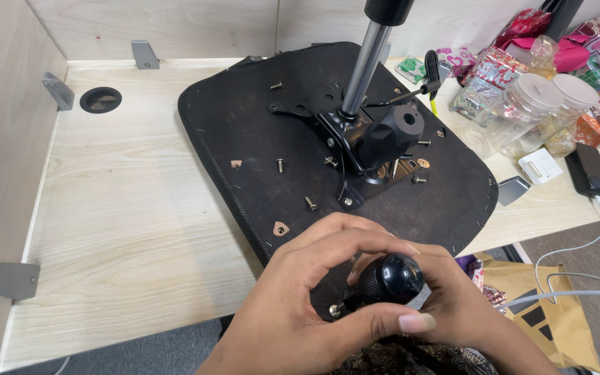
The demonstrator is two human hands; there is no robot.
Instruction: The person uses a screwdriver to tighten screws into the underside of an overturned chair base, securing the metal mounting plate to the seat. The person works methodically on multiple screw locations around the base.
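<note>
An upturned black chair seat [244,125] lies on the pale wooden desk [126,215], its metal bracket [355,149] and silver gas column [364,66] sticking up at the middle. A black knob [392,132] sits on the bracket. Several loose screws [280,165] are scattered on the seat. At the seat's near edge, my left hand [300,305] and my right hand [453,305] wrap together around a black round screwdriver handle [390,279]. A screw [333,311] shows just under my left fingers. The tool's tip is hidden.
A second screwdriver [430,69] lies at the seat's far right edge. Clear plastic jars [532,104], wrapped gifts [494,69], a white charger [539,167] and a black phone [589,170] crowd the right. A brown paper bag [543,305] stands below. Wooden partition walls enclose the left and back.
</note>
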